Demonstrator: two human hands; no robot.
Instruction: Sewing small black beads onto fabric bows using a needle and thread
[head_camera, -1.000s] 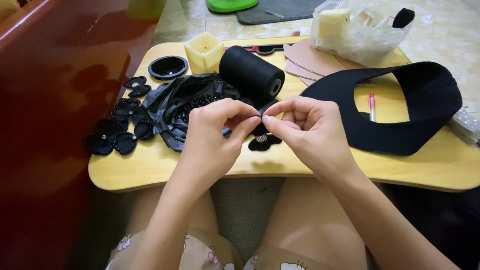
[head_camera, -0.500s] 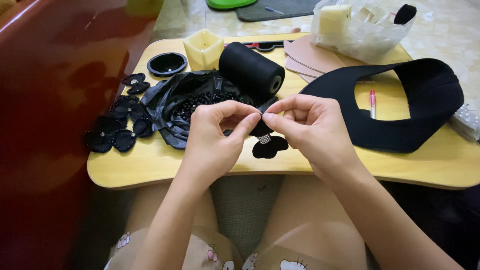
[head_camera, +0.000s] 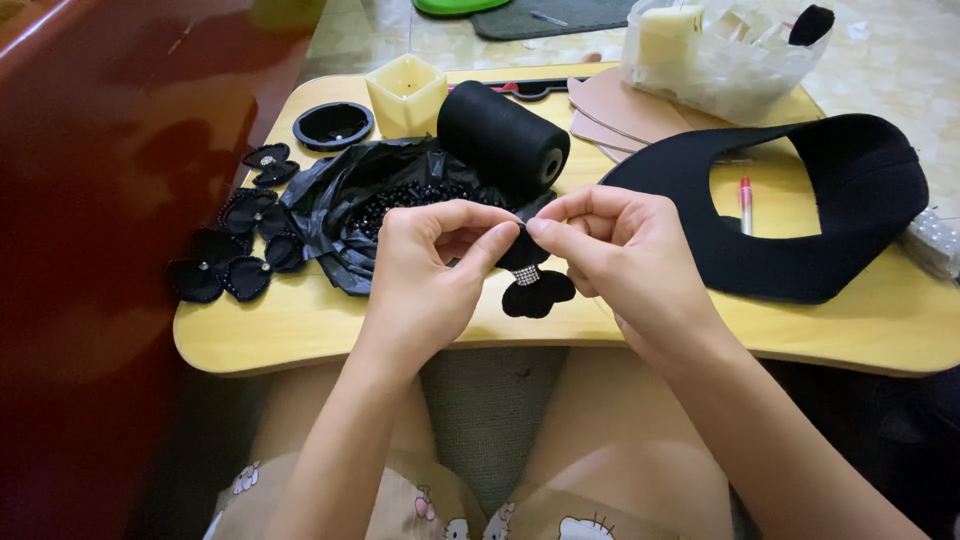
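My left hand (head_camera: 430, 270) and my right hand (head_camera: 620, 260) meet over the small wooden lap table (head_camera: 300, 330). Both pinch the top of a small black fabric bow (head_camera: 537, 288) with a sparkly silver band at its middle; the bow hangs below my fingertips. Just behind my hands lies a large spool of black thread (head_camera: 500, 140) on its side. A crumpled black plastic bag holding small black beads (head_camera: 385, 205) sits left of it.
Several finished black bows (head_camera: 225, 265) lie at the table's left end. A black round lid (head_camera: 333, 125), a yellowish square cup (head_camera: 405, 93), a large curved black fabric piece (head_camera: 830, 200), a pen (head_camera: 745, 200), tan cut-outs (head_camera: 610, 105) and a clear bag (head_camera: 720, 50) are around. A dark red surface borders the left.
The bow has dropped lower beneath my fingertips and now hangs in plain view. My hands stay together in nearly the same place.
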